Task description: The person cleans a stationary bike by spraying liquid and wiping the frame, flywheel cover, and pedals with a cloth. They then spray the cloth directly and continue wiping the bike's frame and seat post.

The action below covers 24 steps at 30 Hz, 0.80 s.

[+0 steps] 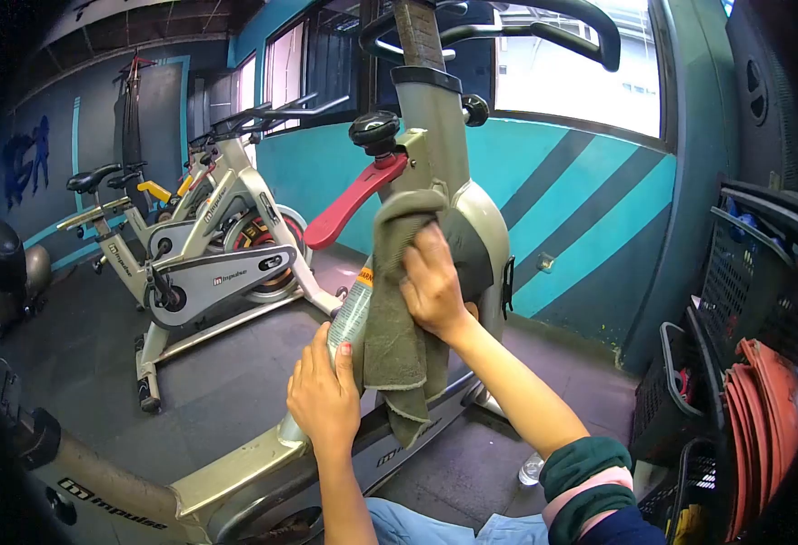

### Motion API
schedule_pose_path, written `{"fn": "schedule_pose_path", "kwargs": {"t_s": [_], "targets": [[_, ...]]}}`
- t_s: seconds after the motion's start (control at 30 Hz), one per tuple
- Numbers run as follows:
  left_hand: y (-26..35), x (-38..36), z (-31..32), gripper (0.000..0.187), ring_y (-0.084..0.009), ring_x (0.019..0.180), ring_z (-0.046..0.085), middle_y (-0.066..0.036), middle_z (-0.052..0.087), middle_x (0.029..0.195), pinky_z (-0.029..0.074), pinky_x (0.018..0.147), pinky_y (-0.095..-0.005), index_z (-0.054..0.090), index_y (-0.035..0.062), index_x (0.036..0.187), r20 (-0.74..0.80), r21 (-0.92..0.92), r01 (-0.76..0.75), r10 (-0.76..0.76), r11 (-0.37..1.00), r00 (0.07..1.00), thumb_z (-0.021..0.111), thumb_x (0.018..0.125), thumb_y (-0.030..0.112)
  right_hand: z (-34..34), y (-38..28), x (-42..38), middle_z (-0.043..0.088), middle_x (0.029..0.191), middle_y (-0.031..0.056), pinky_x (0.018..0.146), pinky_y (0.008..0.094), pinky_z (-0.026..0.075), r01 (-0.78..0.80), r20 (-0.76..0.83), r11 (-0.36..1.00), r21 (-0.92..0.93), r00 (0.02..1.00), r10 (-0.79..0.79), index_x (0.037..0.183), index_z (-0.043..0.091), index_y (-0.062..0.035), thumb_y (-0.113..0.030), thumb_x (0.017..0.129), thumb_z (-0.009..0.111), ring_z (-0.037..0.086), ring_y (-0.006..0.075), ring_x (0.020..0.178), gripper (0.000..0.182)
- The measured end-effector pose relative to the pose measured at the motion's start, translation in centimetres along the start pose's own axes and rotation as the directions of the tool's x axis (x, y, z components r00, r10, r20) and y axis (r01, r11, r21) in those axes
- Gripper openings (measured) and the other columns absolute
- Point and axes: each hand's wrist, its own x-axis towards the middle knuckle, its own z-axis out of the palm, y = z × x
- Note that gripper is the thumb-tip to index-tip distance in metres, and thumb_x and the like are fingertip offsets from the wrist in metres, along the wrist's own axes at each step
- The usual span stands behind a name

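Observation:
A grey spin bike point(435, 118) stands right in front of me, its frame running down to the lower left. My right hand point(433, 283) presses a grey-green cloth point(397, 318) against the bike's frame just below the red lever point(354, 202); the cloth hangs down in folds. My left hand point(324, 395) grips a spray can point(352, 313) with an orange-banded label, held upright beside the frame and partly hidden behind the cloth.
Several more spin bikes point(217, 263) stand in a row at the left on dark rubber flooring. A teal striped wall point(590, 209) with windows lies behind. Black crates point(744, 272) and stacked red discs point(767, 409) stand at the right. A small bottle point(531, 470) lies on the floor.

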Motion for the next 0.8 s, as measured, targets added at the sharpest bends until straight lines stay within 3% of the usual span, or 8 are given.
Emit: {"fn": "schedule_pose_path", "kwargs": {"t_s": [0.07, 0.1, 0.2, 0.27, 0.5, 0.57, 0.63, 0.8], "targets": [[-0.1, 0.0, 0.0, 0.037, -0.0314, 0.087, 0.061, -0.012, 0.064, 0.098, 0.045, 0.078, -0.043, 0.056, 0.0101, 0.123, -0.001, -0.001, 0.0, 0.0, 1.0, 1.0, 0.047, 0.095, 0.034, 0.5, 0.5, -0.3, 0.052, 0.124, 0.0266, 0.106, 0.0508, 0.032, -0.282, -0.192, 0.958, -0.044, 0.944, 0.269, 0.117, 0.054, 0.0069, -0.01, 0.085, 0.056, 0.045, 0.0449, 0.12, 0.036], [-0.1, 0.0, 0.1, 0.037, -0.0312, 0.086, 0.061, -0.012, 0.064, 0.098, 0.045, 0.078, -0.0431, 0.056, 0.0103, 0.123, -0.003, -0.005, 0.006, -0.006, 1.0, 1.0, 0.047, 0.095, 0.033, -0.2, 1.1, -0.7, 0.05, 0.125, 0.0298, 0.105, 0.0513, 0.032, -0.385, -0.147, 0.909, 0.158, 0.902, 0.407, 0.118, 0.053, 0.0083, -0.014, 0.092, 0.052, 0.043, 0.0471, 0.121, 0.034], [0.0, 0.0, 0.1, 0.037, -0.0309, 0.086, 0.061, -0.012, 0.064, 0.097, 0.045, 0.077, -0.0431, 0.056, 0.0106, 0.123, -0.011, 0.013, 0.009, -0.009, 1.0, 1.0, 0.048, 0.095, 0.033, -0.3, 2.2, 0.1, 0.051, 0.124, 0.0297, 0.107, 0.0523, 0.029, -0.368, -0.142, 0.925, 0.095, 0.915, 0.379, 0.118, 0.054, 0.0079, -0.015, 0.093, 0.051, 0.041, 0.046, 0.124, 0.034], [0.0, 0.0, 0.2, 0.037, -0.0309, 0.086, 0.061, -0.012, 0.064, 0.097, 0.045, 0.077, -0.0431, 0.056, 0.0107, 0.123, -0.012, 0.008, 0.016, -0.016, 1.0, 1.0, 0.048, 0.094, 0.033, -0.7, 3.7, 1.9, 0.05, 0.125, 0.029, 0.109, 0.0539, 0.024, -0.291, -0.118, 0.935, -0.202, 0.955, 0.272, 0.12, 0.053, 0.0068, -0.019, 0.094, 0.049, 0.038, 0.0448, 0.127, 0.036], [0.0, -0.1, 0.1, 0.037, -0.031, 0.087, 0.061, -0.011, 0.064, 0.097, 0.045, 0.077, -0.0428, 0.056, 0.0107, 0.123, -0.006, 0.016, 0.015, -0.015, 1.0, 1.0, 0.047, 0.095, 0.033, -1.9, 7.3, 10.5, 0.047, 0.131, 0.0277, 0.11, 0.052, 0.023, -0.317, -0.164, 0.948, -0.026, 0.937, 0.309, 0.121, 0.051, 0.0084, -0.027, 0.095, 0.05, 0.035, 0.0432, 0.131, 0.044], [-0.1, -0.2, 0.2, 0.037, -0.0311, 0.088, 0.061, -0.011, 0.064, 0.098, 0.045, 0.078, -0.0425, 0.056, 0.0107, 0.123, -0.015, 0.017, 0.007, -0.007, 1.0, 1.0, 0.047, 0.095, 0.034, -1.8, 7.7, 11.7, 0.046, 0.133, 0.0267, 0.111, 0.0505, 0.023, -0.155, -0.259, 0.983, -0.099, 0.958, 0.125, 0.123, 0.05, 0.0066, -0.029, 0.094, 0.051, 0.035, 0.0438, 0.131, 0.045], [0.0, -0.1, 0.3, 0.037, -0.0312, 0.089, 0.061, -0.012, 0.064, 0.099, 0.045, 0.078, -0.0423, 0.057, 0.0106, 0.123, -0.023, 0.02, -0.009, 0.009, 1.0, 1.0, 0.047, 0.095, 0.034, -1.6, 9.1, 11.4, 0.046, 0.134, 0.0256, 0.111, 0.0508, 0.023, -0.141, -0.27, 0.982, -0.126, 0.957, 0.103, 0.126, 0.049, 0.0045, -0.029, 0.094, 0.051, 0.036, 0.0421, 0.131, 0.046], [0.2, -0.2, 0.5, 0.038, -0.032, 0.093, 0.06, -0.012, 0.063, 0.104, 0.045, 0.081, -0.0421, 0.057, 0.0103, 0.123, -0.029, 0.029, 0.028, -0.027, 0.999, 0.999, 0.045, 0.096, 0.035, -1.2, 9.3, 10.5, 0.048, 0.133, 0.025, 0.11, 0.0538, 0.022, -0.307, -0.247, 0.948, -0.078, 0.928, 0.28, 0.128, 0.049, 0.0033, -0.03, 0.096, 0.048, 0.038, 0.0376, 0.131, 0.046]]}}
